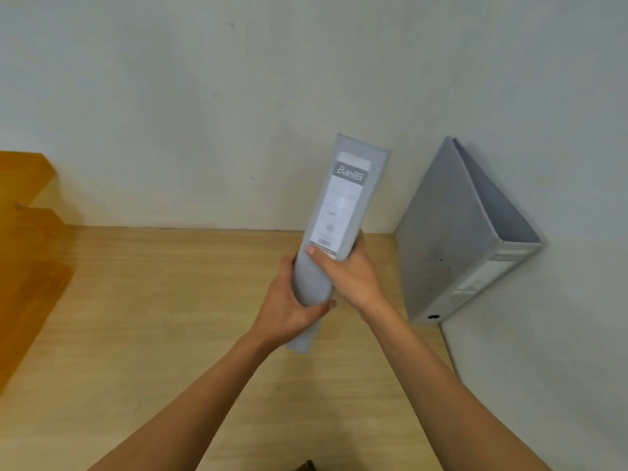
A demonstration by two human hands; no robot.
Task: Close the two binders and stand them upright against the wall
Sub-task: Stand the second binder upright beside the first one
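A closed grey binder (343, 205) with a white "Bantex" spine label is held in the air above the wooden table (153, 300), tilted with its top leaning right toward the back wall (238, 96). My left hand (289, 307) grips its lower end from the left. My right hand (350, 273) wraps the spine from the right, thumb on the label. A second grey binder (452, 239) stands closed in the corner at the right, leaning against the side wall (560, 334), spine facing right.
Orange-brown wooden shelves or steps (27, 232) rise at the left edge of the table. The side wall closes off the table on the right. A small dark object (307, 466) shows at the bottom edge.
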